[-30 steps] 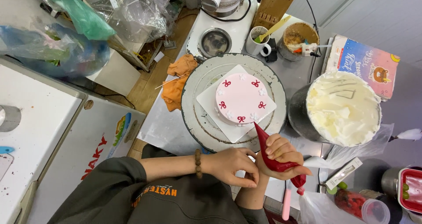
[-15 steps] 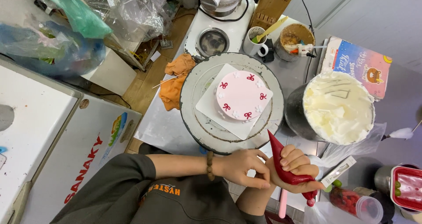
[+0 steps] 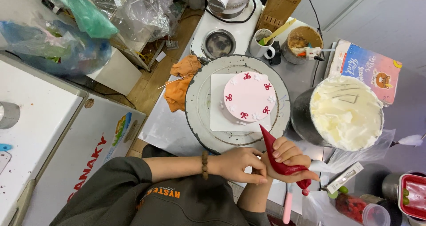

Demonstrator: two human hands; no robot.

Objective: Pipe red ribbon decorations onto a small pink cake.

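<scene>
Red piping bag (image 3: 280, 160): held in right hand (image 3: 288, 159), grip closed around its body, tip pointing to 11 o'clock at the turntable (image 3: 199, 115) rim. Left hand (image 3: 239, 164): fingers pressed against the right hand and bag, grip partly curled. Pink round cake (image 3: 248, 96) with red bows: on white board, centred on turntable, at 12 o'clock from hands. Bowl of white cream (image 3: 346, 112): 2 o'clock on desk (image 3: 164, 128). Orange cloth (image 3: 182, 82): 10 o'clock.
</scene>
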